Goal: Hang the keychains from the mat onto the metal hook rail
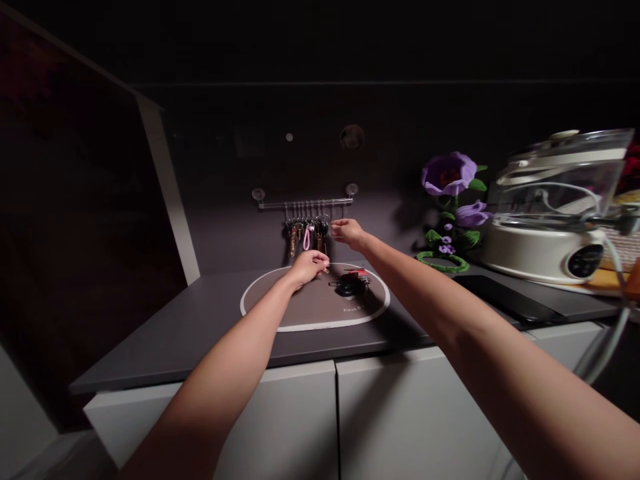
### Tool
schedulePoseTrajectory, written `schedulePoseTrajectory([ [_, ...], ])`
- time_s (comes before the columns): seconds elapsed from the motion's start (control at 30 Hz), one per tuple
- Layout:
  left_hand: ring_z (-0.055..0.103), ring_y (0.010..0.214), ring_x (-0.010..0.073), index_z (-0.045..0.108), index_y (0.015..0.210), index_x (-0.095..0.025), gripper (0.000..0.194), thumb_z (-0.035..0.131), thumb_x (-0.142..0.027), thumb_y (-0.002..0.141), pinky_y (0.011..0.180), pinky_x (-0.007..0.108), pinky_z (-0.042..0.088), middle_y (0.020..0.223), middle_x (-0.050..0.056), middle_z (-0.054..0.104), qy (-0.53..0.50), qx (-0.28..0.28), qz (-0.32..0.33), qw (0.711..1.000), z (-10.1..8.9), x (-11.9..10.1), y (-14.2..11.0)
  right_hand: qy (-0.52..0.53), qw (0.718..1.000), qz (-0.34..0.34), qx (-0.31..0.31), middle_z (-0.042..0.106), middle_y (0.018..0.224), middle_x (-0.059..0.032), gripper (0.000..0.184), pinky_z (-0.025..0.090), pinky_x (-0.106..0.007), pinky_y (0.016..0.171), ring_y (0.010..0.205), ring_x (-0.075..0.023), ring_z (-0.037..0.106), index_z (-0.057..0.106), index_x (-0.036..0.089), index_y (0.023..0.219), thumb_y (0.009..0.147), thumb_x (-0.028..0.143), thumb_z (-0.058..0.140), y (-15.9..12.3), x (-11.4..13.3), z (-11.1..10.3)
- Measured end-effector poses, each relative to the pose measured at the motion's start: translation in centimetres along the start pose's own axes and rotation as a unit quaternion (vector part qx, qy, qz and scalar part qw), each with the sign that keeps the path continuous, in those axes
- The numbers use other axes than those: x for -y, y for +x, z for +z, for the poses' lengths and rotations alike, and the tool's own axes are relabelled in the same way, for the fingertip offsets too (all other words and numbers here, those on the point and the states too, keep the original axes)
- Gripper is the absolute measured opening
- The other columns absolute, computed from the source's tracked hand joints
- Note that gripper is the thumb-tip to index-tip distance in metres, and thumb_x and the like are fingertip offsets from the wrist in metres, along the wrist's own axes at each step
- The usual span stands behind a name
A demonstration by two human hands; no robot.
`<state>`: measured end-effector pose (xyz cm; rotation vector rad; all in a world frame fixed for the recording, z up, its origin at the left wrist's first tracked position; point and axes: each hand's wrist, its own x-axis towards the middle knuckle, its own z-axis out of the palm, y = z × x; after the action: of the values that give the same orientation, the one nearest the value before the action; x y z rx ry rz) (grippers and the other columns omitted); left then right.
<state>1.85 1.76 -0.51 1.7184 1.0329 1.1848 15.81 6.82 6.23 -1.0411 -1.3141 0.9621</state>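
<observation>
My right hand is raised at the right end of a clear rail on the wall. Its fingers are pinched together beside the hanging hooks, and what is between them is too small to make out. Several bunches of keys hang from the rail, among them a pink loop strap. Lower down, my left hand hovers over a grey-brown mat, fingertips closed; anything in them is too small to name. Right of it, a dark bunch of keys with a red piece lies on the mat.
The mat lies on a dark counter above white cabinet doors. To the right stand purple crocheted flowers, a black flat slab and a cream appliance with a clear top. A cable hangs over the counter's edge.
</observation>
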Motion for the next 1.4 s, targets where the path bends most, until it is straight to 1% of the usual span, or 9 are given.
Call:
schedulePoseTrajectory([
  [0.23, 0.055, 0.064, 0.0093, 0.061, 0.084, -0.011, 0.019, 0.066, -0.019, 0.067, 0.059, 0.021, 0.044, 0.068, 0.002, 0.061, 0.038, 0.053, 0.035, 0.997, 0.4, -0.1, -0.4, 0.041, 0.999, 0.006, 0.009, 0.060, 0.070, -0.0009, 0.005, 0.043, -0.018, 0.056, 0.054, -0.0046, 0.051, 0.055, 0.014, 0.077, 0.075, 0.010, 0.058, -3.1, -0.9, -1.8],
  [0.43, 0.053, 0.064, 0.0095, 0.062, 0.086, -0.011, 0.028, 0.068, -0.027, 0.064, 0.062, 0.023, 0.042, 0.073, 0.003, 0.062, 0.084, 0.102, 0.068, 0.989, 1.1, 0.3, -0.8, 0.074, 0.997, 0.014, -0.026, 0.064, 0.076, -0.0042, 0.004, 0.041, -0.017, 0.051, 0.052, -0.0042, 0.050, 0.057, 0.013, 0.078, 0.076, 0.011, 0.055, -6.3, -3.4, -3.8],
  [0.6, 0.051, 0.064, 0.0097, 0.063, 0.088, -0.010, 0.033, 0.066, -0.034, 0.064, 0.061, 0.023, 0.040, 0.074, 0.003, 0.061, 0.141, 0.124, 0.094, 0.978, 1.8, 0.1, -1.6, 0.071, 0.997, 0.018, -0.038, 0.063, 0.076, -0.0031, 0.005, 0.042, -0.018, 0.048, 0.048, -0.0047, 0.045, 0.057, 0.014, 0.080, 0.077, 0.013, 0.053, -7.9, -5.4, -5.2],
  [0.73, 0.047, 0.061, 0.0092, 0.064, 0.092, -0.012, 0.038, 0.064, -0.039, 0.065, 0.058, 0.022, 0.036, 0.073, 0.002, 0.059, 0.213, 0.138, 0.119, 0.960, 2.2, 0.2, -2.0, 0.029, 0.998, 0.003, -0.049, 0.061, 0.068, -0.0012, 0.003, 0.046, -0.020, 0.056, 0.051, -0.0060, 0.048, 0.056, 0.013, 0.076, 0.077, 0.012, 0.054, -8.4, -5.8, -5.7],
  [0.87, 0.047, 0.064, 0.0109, 0.064, 0.092, -0.014, 0.043, 0.062, -0.047, 0.065, 0.058, 0.022, 0.034, 0.074, 0.001, 0.058, 0.275, 0.137, 0.154, 0.939, 2.6, 0.5, -2.2, -0.034, 0.997, -0.013, -0.069, 0.060, 0.064, -0.0006, 0.006, 0.046, -0.020, 0.060, 0.052, -0.0062, 0.050, 0.056, 0.013, 0.073, 0.078, 0.012, 0.053, -8.1, -6.2, -6.1],
  [0.97, 0.048, 0.064, 0.0124, 0.066, 0.087, -0.015, 0.044, 0.061, -0.052, 0.063, 0.058, 0.023, 0.033, 0.073, 0.001, 0.058, 0.312, 0.131, 0.166, 0.926, 2.8, 0.4, -2.4, -0.037, 0.997, -0.011, -0.060, 0.060, 0.063, -0.0010, 0.007, 0.046, -0.021, 0.060, 0.052, -0.0068, 0.052, 0.056, 0.013, 0.072, 0.078, 0.013, 0.053, -7.5, -6.9, -6.2],
  [1.07, 0.049, 0.068, 0.0142, 0.066, 0.083, -0.016, 0.043, 0.064, -0.051, 0.060, 0.060, 0.023, 0.033, 0.075, 0.002, 0.059, 0.341, 0.123, 0.168, 0.917, 3.0, 0.2, -2.5, -0.030, 0.998, -0.004, -0.049, 0.059, 0.061, -0.0003, 0.006, 0.045, -0.021, 0.060, 0.052, -0.0079, 0.054, 0.056, 0.014, 0.071, 0.077, 0.012, 0.055, -7.1, -7.4, -6.1],
  [1.23, 0.049, 0.066, 0.0139, 0.066, 0.080, -0.015, 0.040, 0.065, -0.048, 0.059, 0.060, 0.023, 0.032, 0.071, 0.001, 0.060, 0.336, 0.130, 0.142, 0.922, 3.0, 0.1, -2.4, -0.030, 0.999, 0.009, -0.032, 0.057, 0.056, 0.0018, 0.006, 0.043, -0.019, 0.058, 0.051, -0.0070, 0.052, 0.056, 0.013, 0.070, 0.075, 0.011, 0.057, -7.3, -7.1, -5.9],
  [1.4, 0.046, 0.060, 0.0117, 0.068, 0.077, -0.014, 0.034, 0.060, -0.046, 0.065, 0.056, 0.023, 0.030, 0.067, 0.001, 0.059, 0.330, 0.124, 0.158, 0.923, 2.4, 0.1, -2.4, -0.042, 0.999, 0.006, -0.028, 0.057, 0.055, 0.0017, 0.008, 0.042, -0.017, 0.056, 0.050, -0.0059, 0.050, 0.056, 0.013, 0.068, 0.076, 0.009, 0.055, -7.6, -6.8, -5.8],
])
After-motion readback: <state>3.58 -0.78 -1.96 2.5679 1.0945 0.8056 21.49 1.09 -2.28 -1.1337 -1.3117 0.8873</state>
